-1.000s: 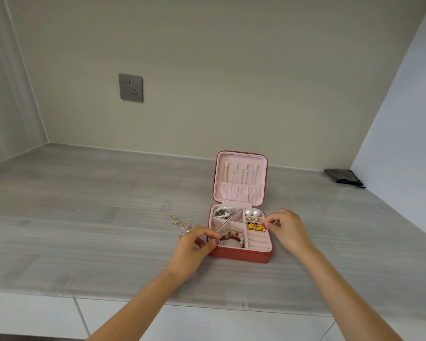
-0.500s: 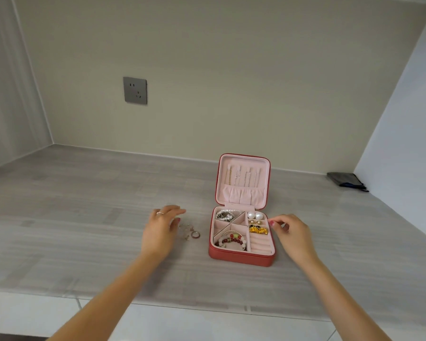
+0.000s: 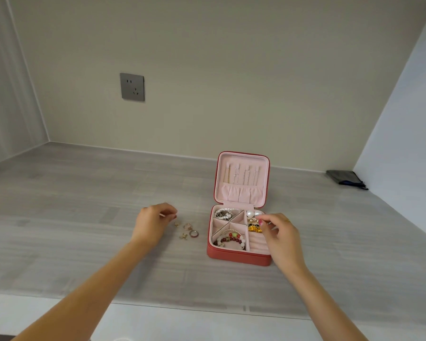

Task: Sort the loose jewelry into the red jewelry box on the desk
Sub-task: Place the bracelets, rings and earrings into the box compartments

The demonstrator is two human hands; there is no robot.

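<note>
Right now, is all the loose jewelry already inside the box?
No: several small rings and gold pieces lie on the desk left of the red box.

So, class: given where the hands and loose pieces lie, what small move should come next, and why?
Probably the left hand reaches right for a loose ring: several small pieces lie on the desk beside it, outside the open red jewelry box.
</note>
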